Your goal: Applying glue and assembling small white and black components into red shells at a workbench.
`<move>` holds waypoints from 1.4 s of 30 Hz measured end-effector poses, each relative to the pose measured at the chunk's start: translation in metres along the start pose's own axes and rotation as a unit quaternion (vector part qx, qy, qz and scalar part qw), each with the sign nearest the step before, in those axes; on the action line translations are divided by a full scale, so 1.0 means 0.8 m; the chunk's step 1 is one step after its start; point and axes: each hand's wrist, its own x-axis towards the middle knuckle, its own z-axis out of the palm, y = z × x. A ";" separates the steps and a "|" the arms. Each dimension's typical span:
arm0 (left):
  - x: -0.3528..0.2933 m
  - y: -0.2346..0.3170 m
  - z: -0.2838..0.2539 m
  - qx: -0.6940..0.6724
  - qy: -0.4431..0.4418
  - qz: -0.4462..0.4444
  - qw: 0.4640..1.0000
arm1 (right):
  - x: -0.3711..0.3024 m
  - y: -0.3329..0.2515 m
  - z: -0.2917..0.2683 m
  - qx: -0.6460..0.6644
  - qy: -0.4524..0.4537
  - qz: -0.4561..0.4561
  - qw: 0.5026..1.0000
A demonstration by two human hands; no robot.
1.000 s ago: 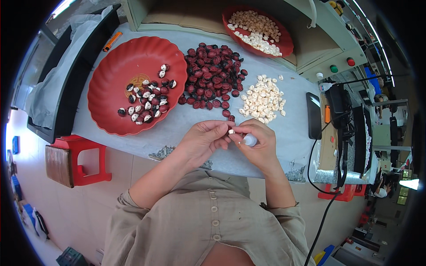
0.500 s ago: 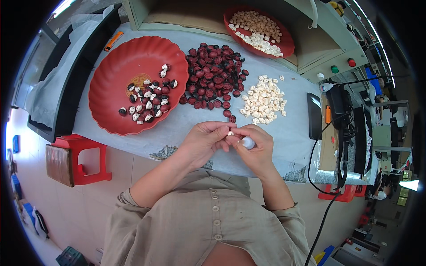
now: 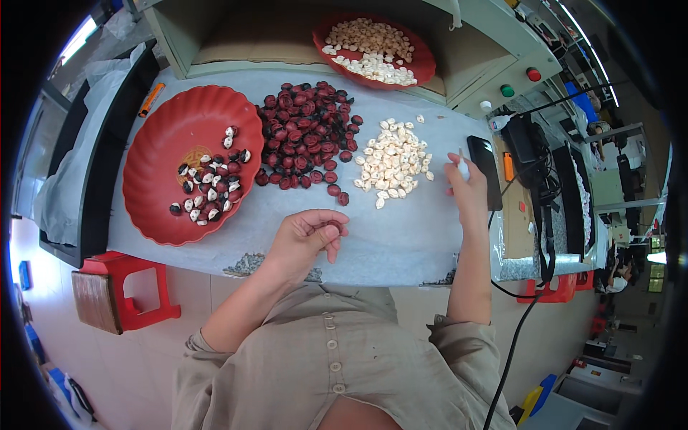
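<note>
My left hand is closed, thumb and fingers pinching a small dark red rounded piece above the table's front part. On the right, my right hand grips a small whitish squeeze bottle with a thin tip pointing up, close to a black phone. Beyond my left hand lies a heap of dark red and black hollow pieces. A pile of cream-white pointed pieces sits between the heap and my right hand. To the left, a red scalloped plate carries several joined red-and-white pieces.
A second red plate with tan and white pieces stands inside a pale green cabinet. A black tray flanks the left side. The black phone, cables and an orange lighter lie at right. A red stool stands lower left.
My right hand has moved away from my left, to the right and farther out, carrying the bottle. My left hand stays pinched near the front. The whole view has shifted somewhat.
</note>
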 end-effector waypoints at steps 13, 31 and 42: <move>-0.001 -0.002 -0.001 -0.021 0.005 0.016 1.000 | -0.051 -0.010 0.069 -0.158 -0.060 -0.180 0.969; -0.053 0.119 -0.053 0.603 0.324 0.252 0.684 | -0.104 -0.007 0.022 0.277 -0.056 0.058 0.957; 0.028 0.041 0.023 0.691 0.094 0.353 0.623 | -0.109 0.010 0.020 0.383 -0.078 0.029 0.920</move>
